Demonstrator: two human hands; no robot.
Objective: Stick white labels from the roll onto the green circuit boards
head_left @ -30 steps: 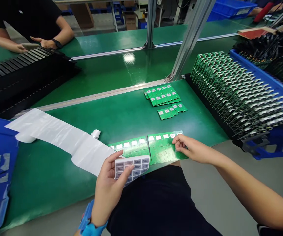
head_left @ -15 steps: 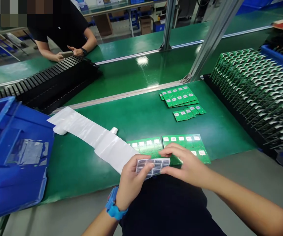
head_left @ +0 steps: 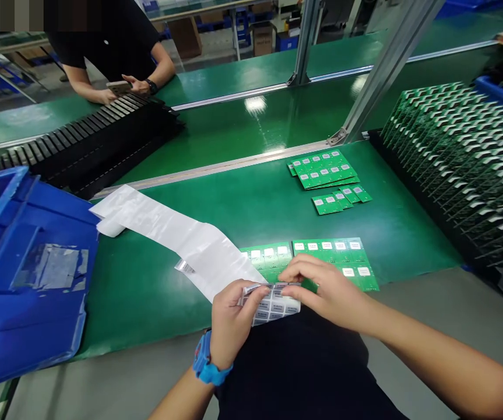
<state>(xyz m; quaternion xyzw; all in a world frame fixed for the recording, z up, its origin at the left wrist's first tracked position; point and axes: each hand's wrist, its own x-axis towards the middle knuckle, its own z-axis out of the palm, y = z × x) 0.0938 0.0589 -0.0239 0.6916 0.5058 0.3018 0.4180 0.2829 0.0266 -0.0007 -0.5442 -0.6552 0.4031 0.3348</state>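
My left hand [head_left: 237, 312] is closed on a strip of silver printed labels [head_left: 273, 306], its thumb lying over the top edge. My right hand [head_left: 321, 289] pinches at the upper right edge of the same strip, thumb against the labels and fingers curled behind. From my left hand, a long white backing strip [head_left: 159, 227] runs away to the left over the green table. Just beyond my hands lie two green circuit board panels, the left panel [head_left: 271, 262] and the right panel [head_left: 336, 251], bearing white labels; my right hand partly covers the right one.
More labelled boards [head_left: 325, 169] lie stacked farther back. A blue bin [head_left: 24, 303] stands at the left, a black rack [head_left: 98, 146] behind it. Upright boards [head_left: 456, 163] fill a rack at the right. Across the bench, a person [head_left: 111, 52] holds a phone-like object.
The label strip has tilted, so more of its printed face shows. My right thumb has moved up onto its top edge. The backing strip has shifted and bowed upward.
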